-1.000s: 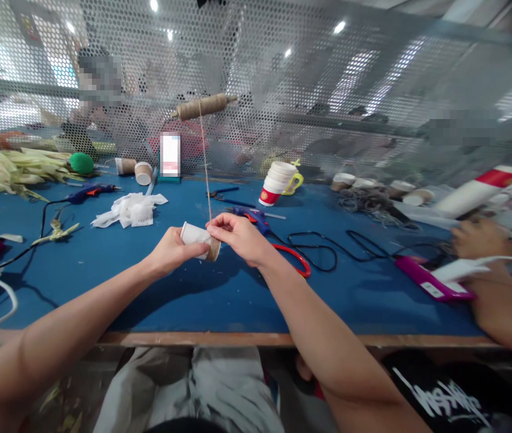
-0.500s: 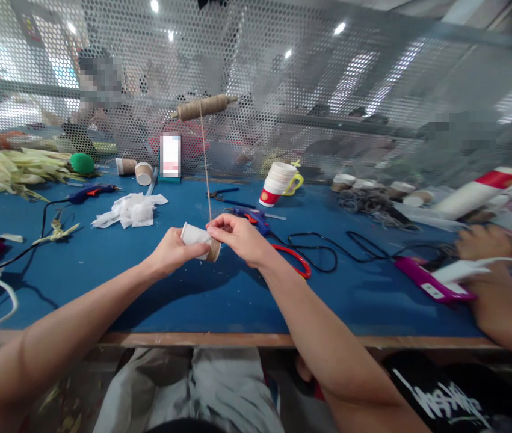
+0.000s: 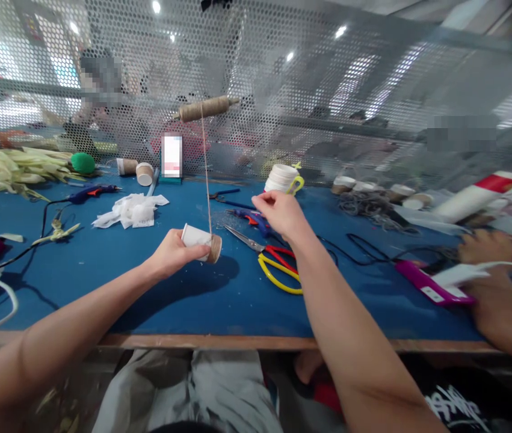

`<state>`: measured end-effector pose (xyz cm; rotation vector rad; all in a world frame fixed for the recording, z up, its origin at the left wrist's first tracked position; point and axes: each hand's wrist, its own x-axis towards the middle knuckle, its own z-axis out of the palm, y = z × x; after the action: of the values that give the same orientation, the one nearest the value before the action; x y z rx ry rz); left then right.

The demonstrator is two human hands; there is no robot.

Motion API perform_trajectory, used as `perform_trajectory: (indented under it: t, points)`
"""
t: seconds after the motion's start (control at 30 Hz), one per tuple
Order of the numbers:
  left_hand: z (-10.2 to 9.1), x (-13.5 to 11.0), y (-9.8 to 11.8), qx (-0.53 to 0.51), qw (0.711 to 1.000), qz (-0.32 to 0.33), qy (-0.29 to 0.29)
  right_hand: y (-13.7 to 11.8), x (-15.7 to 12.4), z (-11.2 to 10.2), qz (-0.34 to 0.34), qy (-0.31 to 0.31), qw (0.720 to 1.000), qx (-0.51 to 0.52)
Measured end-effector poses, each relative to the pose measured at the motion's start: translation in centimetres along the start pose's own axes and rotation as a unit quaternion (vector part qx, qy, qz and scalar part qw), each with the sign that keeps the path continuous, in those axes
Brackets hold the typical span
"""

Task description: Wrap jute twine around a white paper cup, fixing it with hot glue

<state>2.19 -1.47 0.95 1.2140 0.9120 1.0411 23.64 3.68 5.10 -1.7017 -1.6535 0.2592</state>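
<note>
A white paper cup (image 3: pixel 195 237) lies tilted in my left hand (image 3: pixel 169 254), its mouth toward the upper left. My thumb presses along the cup's side and the fingers wrap behind it. Brown twine is wound round the cup's base end (image 3: pixel 215 248). A taut strand of twine (image 3: pixel 207 180) runs from there up to a twine spool (image 3: pixel 204 109) on the mesh. My right hand (image 3: pixel 278 210) is away from the cup, over a blue glue gun (image 3: pixel 252 220). Its fingers are curled together with nothing visible in them. Scissors with red and yellow handles (image 3: pixel 278 270) lie below it.
Behind the hands stand stacked paper cups (image 3: pixel 281 178), pliers (image 3: pixel 226 192), and a phone (image 3: pixel 171 157). Crumpled white material (image 3: pixel 132 210) and another glue gun (image 3: pixel 93 192) lie left. On the right are a purple power strip (image 3: pixel 431 282), cables and another person's hand (image 3: pixel 488 249).
My right hand has left the cup and moved right and up toward the glue gun. The scissors are now more visible. My left hand still holds the cup in about the same place.
</note>
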Motion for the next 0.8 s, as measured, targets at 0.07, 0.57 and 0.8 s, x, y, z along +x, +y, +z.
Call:
perform_trajectory:
  t: [0.07, 0.57, 0.8]
  points:
    - [0.0, 0.0, -0.1, -0.003, 1.000, -0.003, 0.004, 1.2, 1.3, -0.2, 0.041, -0.056, 0.986, -0.150]
    - [-0.3, 0.2, -0.3, 0.017, 1.000, 0.008, 0.010, 2.6, 0.8, 0.4, 0.102, -0.093, 0.990, -0.016]
    - [-0.6, 0.3, -0.5, 0.079, 0.995, 0.055, -0.003, -0.7, -3.6, -2.1, 0.039, -0.163, 0.944, 0.286]
